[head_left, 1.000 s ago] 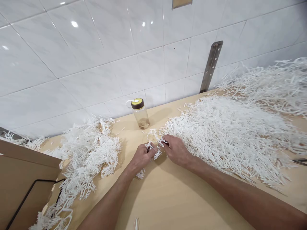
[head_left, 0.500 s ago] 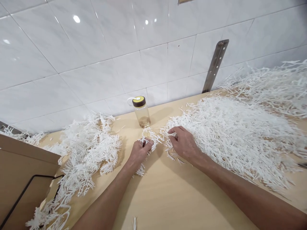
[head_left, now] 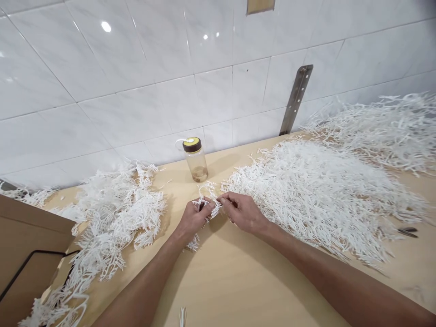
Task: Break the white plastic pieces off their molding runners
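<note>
My left hand (head_left: 195,217) is closed round a small tangle of white branched strands (head_left: 208,190), some of which stick out above and below its fingers. Close to its right, my right hand (head_left: 242,210) pinches the right edge of that tangle between thumb and forefinger. A large pile of loose white strands (head_left: 320,190) spreads over the table to the right of my hands. Another heap of tangled white strands (head_left: 119,209) lies to the left. Just behind my hands stands a clear bottle (head_left: 196,163) with a dark and yellow lid.
A cardboard box (head_left: 30,250) with a black wire frame stands at the left edge. The wooden table (head_left: 218,281) meets a tiled wall, where a metal bracket (head_left: 295,101) leans. Dark scissor-like handles (head_left: 408,232) lie at the right. More strands are heaped at the far right.
My right hand has moved left and down from the pile's edge to my left hand and closed on the strands. The view has shifted slightly to the right.
</note>
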### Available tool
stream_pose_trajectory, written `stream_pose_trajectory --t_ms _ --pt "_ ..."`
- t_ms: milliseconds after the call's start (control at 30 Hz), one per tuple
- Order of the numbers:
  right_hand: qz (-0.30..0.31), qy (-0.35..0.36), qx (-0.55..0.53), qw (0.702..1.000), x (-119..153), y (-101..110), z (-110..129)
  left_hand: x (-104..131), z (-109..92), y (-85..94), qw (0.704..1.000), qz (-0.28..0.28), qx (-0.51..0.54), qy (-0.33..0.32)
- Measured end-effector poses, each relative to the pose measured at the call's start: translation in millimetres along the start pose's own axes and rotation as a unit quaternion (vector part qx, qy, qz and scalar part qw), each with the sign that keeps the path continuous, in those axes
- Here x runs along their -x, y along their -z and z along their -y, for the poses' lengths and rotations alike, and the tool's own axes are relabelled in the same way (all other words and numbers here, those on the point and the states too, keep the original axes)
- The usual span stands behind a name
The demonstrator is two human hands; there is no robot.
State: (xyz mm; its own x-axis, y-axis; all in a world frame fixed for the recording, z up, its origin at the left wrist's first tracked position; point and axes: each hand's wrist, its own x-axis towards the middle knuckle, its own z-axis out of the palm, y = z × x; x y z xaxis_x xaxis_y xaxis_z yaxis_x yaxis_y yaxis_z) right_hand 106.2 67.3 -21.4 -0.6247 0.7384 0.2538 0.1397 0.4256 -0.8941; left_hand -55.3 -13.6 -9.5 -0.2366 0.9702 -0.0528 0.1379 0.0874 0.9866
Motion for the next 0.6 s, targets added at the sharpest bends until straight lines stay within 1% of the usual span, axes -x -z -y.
stream_pose_trajectory --t_ms 100,200,333,433,600 --pt "0.048 -0.043 -0.043 0.997 -0.2 2.6 2.7 -0.2 1.0 -0.2 1.000 0.000 0.010 0.012" --pt "0.080 -0.076 -0.072 0.991 0.0 5.4 6.4 -0.7 1.5 -0.5 1.000 -0.001 -0.013 -0.004" --pt "0.083 -0.107 -0.064 0.989 -1.1 7.9 9.3 -0.9 2.8 -0.6 0.997 -0.014 -0.071 -0.038" --pt "0.086 -0.127 -0.058 0.987 -1.7 8.3 9.1 -0.9 4.0 -0.5 0.994 -0.023 -0.091 -0.046" --pt "0.079 -0.105 -0.062 0.989 -2.1 7.2 5.9 -1.2 3.3 -0.4 0.992 -0.029 -0.107 -0.054"
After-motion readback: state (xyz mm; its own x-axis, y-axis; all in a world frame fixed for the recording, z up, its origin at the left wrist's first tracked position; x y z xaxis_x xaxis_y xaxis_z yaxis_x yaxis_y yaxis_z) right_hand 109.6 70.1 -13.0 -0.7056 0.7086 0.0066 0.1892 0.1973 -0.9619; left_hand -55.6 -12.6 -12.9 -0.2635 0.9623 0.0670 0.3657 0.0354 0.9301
